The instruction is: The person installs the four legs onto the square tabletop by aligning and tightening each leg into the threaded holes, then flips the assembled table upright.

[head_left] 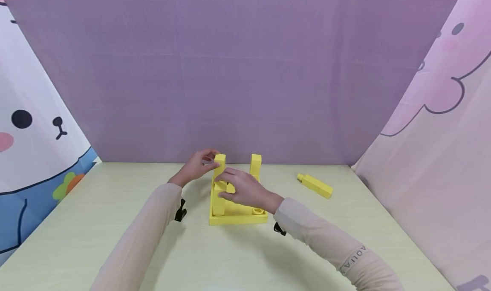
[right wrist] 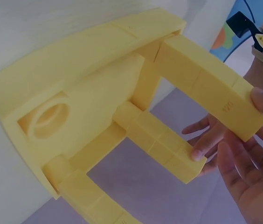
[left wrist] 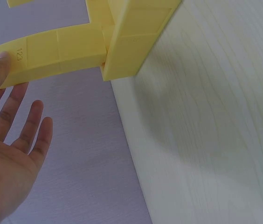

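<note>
A shallow yellow square base with raised edges lies on the table, and three square yellow legs stand up from its corners. My left hand pinches the far-left leg, marked 123, near its top, thumb on one face. Around the upper end of the near-left leg, marked 176, my right hand closes its thumb and fingers. The far-right leg stands untouched. At the near-right corner a round socket shows without a leg.
A loose yellow leg with a threaded knob at one end lies on the table, right of the base. A purple cloth hangs behind the table's back edge. Printed curtains stand at both sides.
</note>
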A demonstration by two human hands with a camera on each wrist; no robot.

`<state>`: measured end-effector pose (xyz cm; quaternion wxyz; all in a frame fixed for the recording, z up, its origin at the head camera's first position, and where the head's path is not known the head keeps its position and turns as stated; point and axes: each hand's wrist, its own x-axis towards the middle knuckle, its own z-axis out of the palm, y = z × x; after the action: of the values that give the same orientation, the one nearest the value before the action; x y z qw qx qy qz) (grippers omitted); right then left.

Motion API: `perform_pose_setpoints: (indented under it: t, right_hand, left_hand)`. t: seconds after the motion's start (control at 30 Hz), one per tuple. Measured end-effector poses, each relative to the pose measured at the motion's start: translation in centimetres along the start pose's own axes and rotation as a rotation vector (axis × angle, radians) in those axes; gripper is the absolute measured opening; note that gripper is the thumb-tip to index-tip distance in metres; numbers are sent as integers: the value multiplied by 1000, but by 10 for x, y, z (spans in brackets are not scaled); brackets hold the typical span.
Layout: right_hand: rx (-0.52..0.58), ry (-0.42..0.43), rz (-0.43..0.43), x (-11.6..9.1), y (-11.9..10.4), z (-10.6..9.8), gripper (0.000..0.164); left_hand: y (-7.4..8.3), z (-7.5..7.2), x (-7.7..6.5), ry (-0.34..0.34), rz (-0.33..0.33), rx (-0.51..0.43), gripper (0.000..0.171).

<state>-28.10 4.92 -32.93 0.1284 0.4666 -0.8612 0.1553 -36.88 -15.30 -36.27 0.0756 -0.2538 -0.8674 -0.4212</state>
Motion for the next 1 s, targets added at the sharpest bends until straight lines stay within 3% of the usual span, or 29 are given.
perform_pose_setpoints:
  t: [0.3,0.53,0.7,1.0]
  right_hand:
    - [83,-141,-64,4,6,-10,38]
    - [87,-203,-78,6,7,-11,38]
    - [120,-207,-71,6,7,-10,37]
    - [105,-139,-21,2,3,-5,38]
  left_hand:
    - [0,1,1,-1,16,3,37]
    - [1,1,1,-5,13,-5,37]
    - [2,1,0,-9,1,-4,37]
    - [-4,1,2,-4,8,-6,36]
